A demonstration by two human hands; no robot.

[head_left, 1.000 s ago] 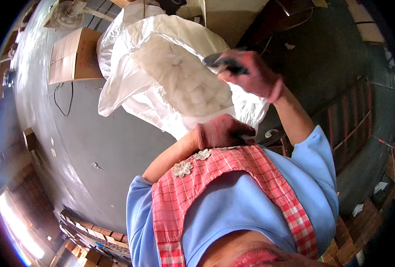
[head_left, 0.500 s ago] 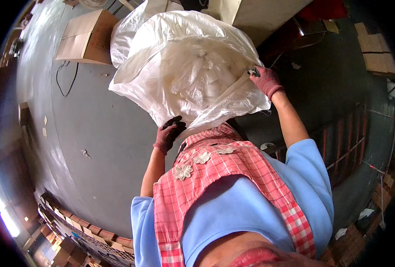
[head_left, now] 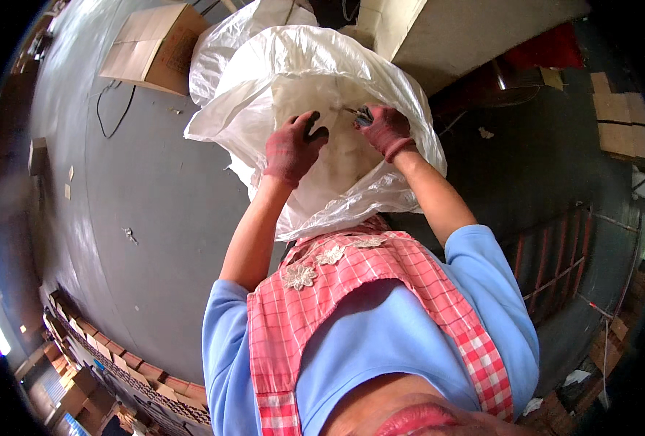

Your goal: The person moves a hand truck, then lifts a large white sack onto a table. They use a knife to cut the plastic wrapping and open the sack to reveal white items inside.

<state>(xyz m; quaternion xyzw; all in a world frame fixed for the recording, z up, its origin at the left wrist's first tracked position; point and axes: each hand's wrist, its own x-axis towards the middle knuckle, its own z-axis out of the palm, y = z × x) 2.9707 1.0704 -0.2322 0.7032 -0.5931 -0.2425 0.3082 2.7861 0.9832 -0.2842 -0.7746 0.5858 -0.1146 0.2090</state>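
Two gloved hands, left hand [head_left: 293, 149] and right hand [head_left: 385, 129], fingers gripping white plastic bag [head_left: 264, 87]

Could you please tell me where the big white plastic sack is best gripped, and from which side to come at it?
Probably at the loose, crumpled rim of the white plastic sack, coming from the near side, over the top. The film there gathers into folds that fingers can bunch, while the body below bulges full and taut. The gloved left hand and right hand are already at that upper part.

Two gloved hands: left hand [head_left: 292, 149], right hand [head_left: 385, 129]. One white plastic bag [head_left: 264, 80]. One cardboard box [head_left: 156, 47], upper left.
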